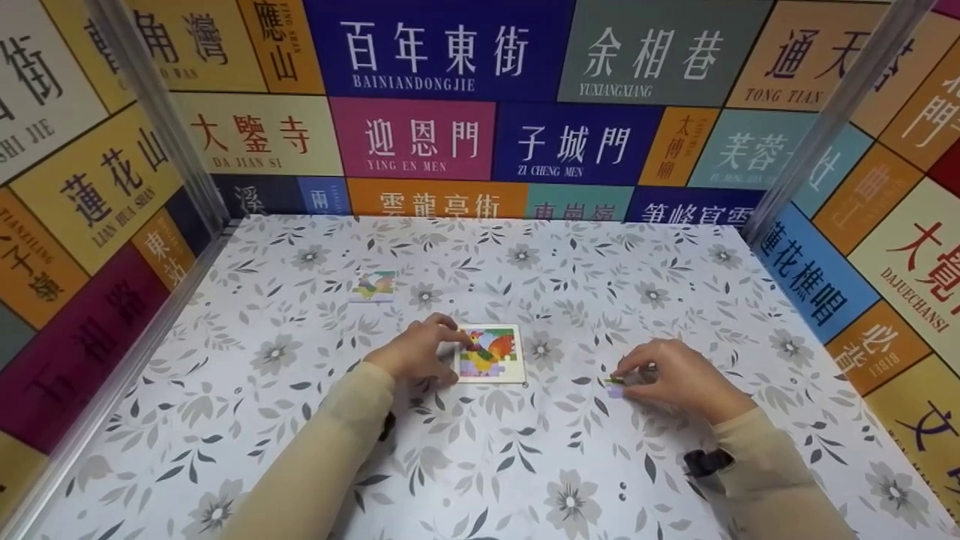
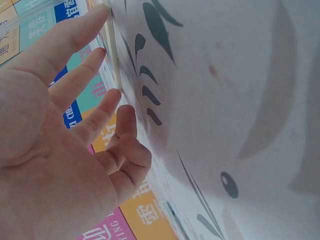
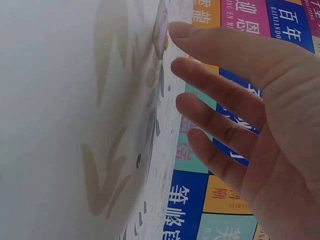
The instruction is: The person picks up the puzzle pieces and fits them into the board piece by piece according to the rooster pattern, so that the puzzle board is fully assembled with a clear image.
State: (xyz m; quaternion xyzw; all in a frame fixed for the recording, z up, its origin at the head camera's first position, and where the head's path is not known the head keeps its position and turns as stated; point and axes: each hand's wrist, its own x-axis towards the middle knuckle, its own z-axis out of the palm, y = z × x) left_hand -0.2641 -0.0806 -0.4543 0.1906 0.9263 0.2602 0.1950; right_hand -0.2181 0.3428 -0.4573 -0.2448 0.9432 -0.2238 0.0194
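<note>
Clearly a job for fingertips: thin puzzle pieces, flat on the cloth

Lying mid-table on the flowered tablecloth [image 1: 300,450], the small puzzle tray [image 1: 491,353] shows a colourful rooster picture, nearly filled. It looks light, stiff and thin — likely card or thin wood — so it would slide easily on the smooth cloth unless steadied at an edge. The left hand [image 1: 420,351] rests at the tray's left edge, fingers extended and relaxed; the left wrist view shows them straight, tips touching the tray's rim, gripping nothing.

Well apart to the right, the right hand [image 1: 679,379] sits over a few loose pieces [image 1: 616,384] on the cloth. These are tiny, flat and light — hard to lift from above, best taken by the edges between thumb and forefinger, or slid first. In the head view the thumb and forefinger seem to pinch one greenish piece, though the right wrist view shows mostly straight fingers, so the hold is a light fingertip one at most.

A reference card [image 1: 373,286] lies farther back on the left
</note>
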